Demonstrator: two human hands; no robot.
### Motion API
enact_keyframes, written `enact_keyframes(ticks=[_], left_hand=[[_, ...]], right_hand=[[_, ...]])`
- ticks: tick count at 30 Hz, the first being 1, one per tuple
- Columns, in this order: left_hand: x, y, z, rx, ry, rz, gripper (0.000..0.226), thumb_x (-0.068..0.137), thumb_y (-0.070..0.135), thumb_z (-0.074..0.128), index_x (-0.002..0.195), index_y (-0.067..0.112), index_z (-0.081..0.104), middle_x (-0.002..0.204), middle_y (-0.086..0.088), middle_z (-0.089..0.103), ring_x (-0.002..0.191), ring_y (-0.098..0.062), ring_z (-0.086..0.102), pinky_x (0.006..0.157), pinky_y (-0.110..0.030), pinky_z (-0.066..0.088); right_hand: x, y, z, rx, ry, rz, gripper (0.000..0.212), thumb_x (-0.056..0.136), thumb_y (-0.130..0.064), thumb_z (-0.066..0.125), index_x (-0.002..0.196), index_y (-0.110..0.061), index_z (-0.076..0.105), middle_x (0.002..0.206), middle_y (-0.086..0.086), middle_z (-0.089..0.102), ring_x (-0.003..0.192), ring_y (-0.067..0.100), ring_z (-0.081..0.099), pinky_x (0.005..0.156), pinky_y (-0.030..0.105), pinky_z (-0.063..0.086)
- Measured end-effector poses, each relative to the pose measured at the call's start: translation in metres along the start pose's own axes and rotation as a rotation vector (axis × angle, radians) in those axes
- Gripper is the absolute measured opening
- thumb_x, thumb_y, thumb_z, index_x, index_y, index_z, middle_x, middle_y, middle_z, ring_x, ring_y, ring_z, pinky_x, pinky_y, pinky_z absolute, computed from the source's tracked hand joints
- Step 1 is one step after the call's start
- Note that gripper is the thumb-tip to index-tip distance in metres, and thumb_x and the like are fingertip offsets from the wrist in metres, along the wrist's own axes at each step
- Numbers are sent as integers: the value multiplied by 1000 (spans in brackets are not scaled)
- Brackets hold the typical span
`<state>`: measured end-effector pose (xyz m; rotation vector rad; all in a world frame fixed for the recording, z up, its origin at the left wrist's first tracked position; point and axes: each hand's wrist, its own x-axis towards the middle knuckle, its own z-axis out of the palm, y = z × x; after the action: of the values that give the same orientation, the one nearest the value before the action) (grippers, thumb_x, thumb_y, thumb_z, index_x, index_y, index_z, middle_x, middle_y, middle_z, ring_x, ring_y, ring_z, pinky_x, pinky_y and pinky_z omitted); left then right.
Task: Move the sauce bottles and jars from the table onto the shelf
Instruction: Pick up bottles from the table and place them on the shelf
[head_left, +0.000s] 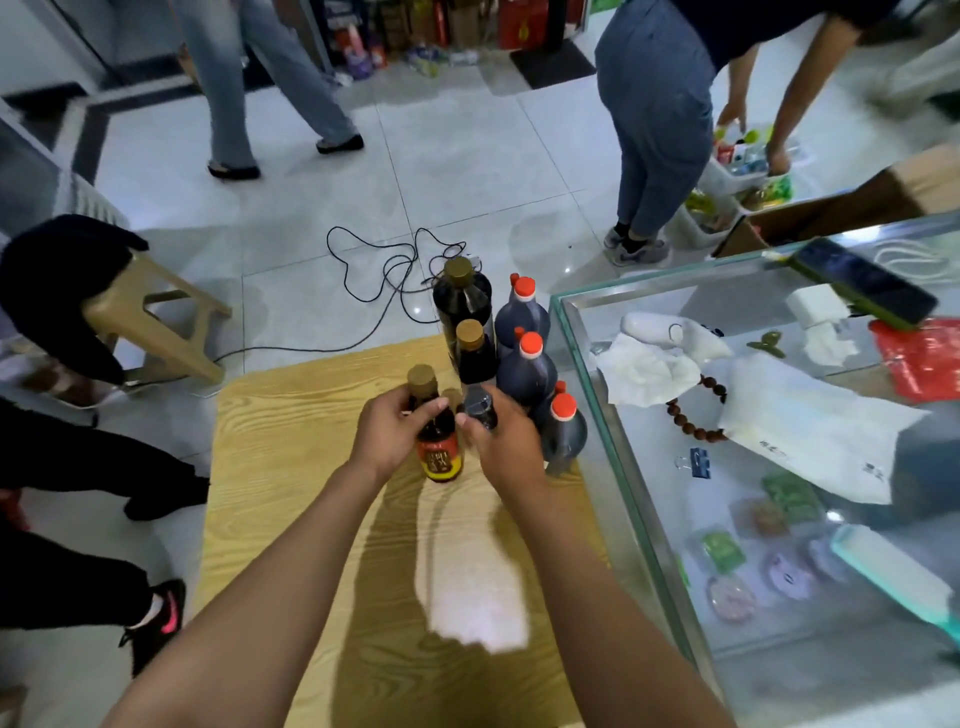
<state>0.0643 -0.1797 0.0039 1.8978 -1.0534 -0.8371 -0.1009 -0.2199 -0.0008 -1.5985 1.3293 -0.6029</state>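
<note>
On the wooden table (291, 467) stands a cluster of dark sauce bottles. My left hand (387, 434) grips a small dark bottle with a gold cap and a red-and-yellow label (439, 452) around its neck and shoulder. My right hand (501, 441) holds a second dark bottle (480, 405) just to the right; its cap is hidden. Behind them stand two gold-capped bottles, a tall one (462, 296) and a shorter one (474, 353). Three dark bottles with red caps (527, 364) line the table's right edge.
A glass display counter (587, 374) borders the table on the right, with a phone, tissues, beads and papers on it. A beige stool (150, 322) with a black garment stands at the left. A black cable (384, 270) lies on the tiled floor. Other people stand around.
</note>
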Motion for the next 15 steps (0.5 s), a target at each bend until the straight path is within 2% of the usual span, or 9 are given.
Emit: enact_keyframes(ticks=[3,6,9,11,13,15], left_hand=[[-31,-7,0,-64,-10,-14,10,82,36,75,90,30,72,86,15,73,83,9,65,63,-5,43],[-66,-9,-4,-101,-78,45,8,83,33,76,89,32,71,86,21,72,83,13,63,65,-4,43],[-92,-3,-19,-91,-165,140,10,83,31,76,86,36,68,87,29,70,81,14,62,65,-4,43],[-107,4,-32,-126,-187,192,9,83,33,75,85,39,69,88,26,71,80,11,63,66,-6,44],[-123,14,-44,-199,-195,225,9,83,36,75,84,43,69,84,24,72,76,9,64,65,-7,45],[-146,28,-52,-255,-233,291,6,80,44,73,83,43,69,78,23,71,69,10,60,61,-7,44]], right_hand=[[-24,-2,0,37,4,30,37,87,-25,73,122,-18,64,109,0,70,101,14,63,83,26,45],[-66,-4,0,76,95,22,15,84,-20,73,97,-25,67,90,-10,70,83,-3,60,74,21,43],[-114,-14,-6,71,220,-5,23,81,-22,75,88,-41,64,81,-27,66,80,-13,58,68,6,40],[-149,-23,-8,119,338,-1,23,82,-22,77,89,-41,66,83,-21,69,80,-2,63,74,16,48],[-180,-31,-9,262,448,63,14,85,-17,78,95,-24,70,88,-8,73,83,12,67,79,29,53],[-216,-40,-11,393,557,94,15,86,-14,77,100,-13,72,89,-2,75,80,9,67,77,26,53]])
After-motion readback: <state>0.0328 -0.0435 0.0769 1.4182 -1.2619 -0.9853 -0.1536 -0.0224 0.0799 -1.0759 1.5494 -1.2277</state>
